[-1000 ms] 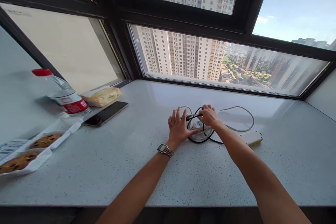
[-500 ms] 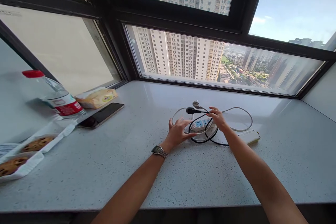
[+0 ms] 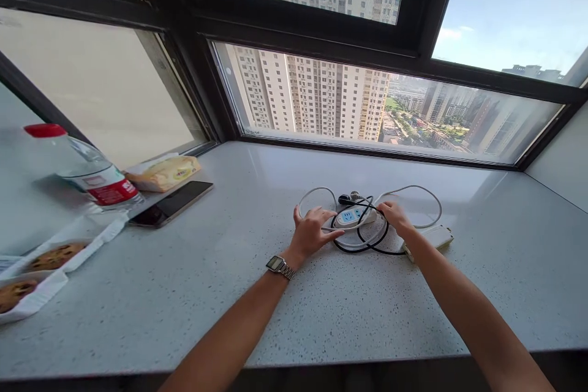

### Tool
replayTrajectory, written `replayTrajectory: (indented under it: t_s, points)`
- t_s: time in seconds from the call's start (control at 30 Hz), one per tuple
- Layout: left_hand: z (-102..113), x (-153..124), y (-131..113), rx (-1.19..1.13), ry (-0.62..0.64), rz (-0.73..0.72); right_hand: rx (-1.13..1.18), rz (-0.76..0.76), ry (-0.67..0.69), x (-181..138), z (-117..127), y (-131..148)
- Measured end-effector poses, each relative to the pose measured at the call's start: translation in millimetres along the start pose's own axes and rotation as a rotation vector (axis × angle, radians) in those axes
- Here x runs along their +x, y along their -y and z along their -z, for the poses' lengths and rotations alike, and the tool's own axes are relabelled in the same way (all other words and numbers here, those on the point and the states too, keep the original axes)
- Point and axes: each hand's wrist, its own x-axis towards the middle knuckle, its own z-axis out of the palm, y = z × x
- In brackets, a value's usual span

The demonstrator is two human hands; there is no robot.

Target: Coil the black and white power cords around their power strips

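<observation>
Left hand [image 3: 313,231] lies flat on the desk [image 3: 257,294], fingers spread, thumb against the left edge of the white power strip [image 3: 354,216]; it braces rather than grips. Right hand [image 3: 395,218] rests on the cord pile just right of the strip, fingers curled loosely over the black cable [image 3: 367,246]; whether it pinches anything I cannot tell. Strip sits mid-desk near the window, with black cable and white cord [image 3: 413,196] looped around and over it, and a black plug [image 3: 345,199] lying just behind. A white adapter [image 3: 436,236] lies beside the right wrist. Judged step: sorting the tangled cords at the strip. Next move likely calls for a firm pinch on one plug or loop while the left steadies the strip. Off to the left, well apart: phone [image 3: 171,203], bottle [image 3: 87,171], cookie tray [image 3: 50,260].
</observation>
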Motion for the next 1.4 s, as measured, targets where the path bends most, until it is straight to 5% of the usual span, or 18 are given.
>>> replayTrajectory:
  t_s: [0.23,0.4,0.6,0.77,0.97,1.13,1.3,1.4]
  points:
    - [0,0,-4,0.0,-0.106,-0.048,-0.207,0.044,0.051,3,-5,21]
    - [-6,5,-29,-0.01,-0.161,-0.021,-0.324,0.189,0.037,-9,-2,44]
    - [-22,24,-53,-0.12,-0.076,0.186,-0.351,0.361,0.059,-27,5,62]
    - [-17,24,-29,-0.08,-0.21,0.418,0.059,0.431,-0.048,-44,23,42]
    - [-11,16,-8,-0.056,-0.233,0.501,0.948,0.119,-0.368,-54,34,-3]
    - [-12,11,-20,-0.004,-0.403,0.27,1.189,0.072,-0.471,-54,46,-13]
    - [-3,3,-39,-0.031,-0.12,-0.273,1.22,0.104,-0.502,-62,56,1]
    - [-5,-2,-59,-0.07,-0.041,-0.424,1.194,0.16,-0.499,-76,51,25]
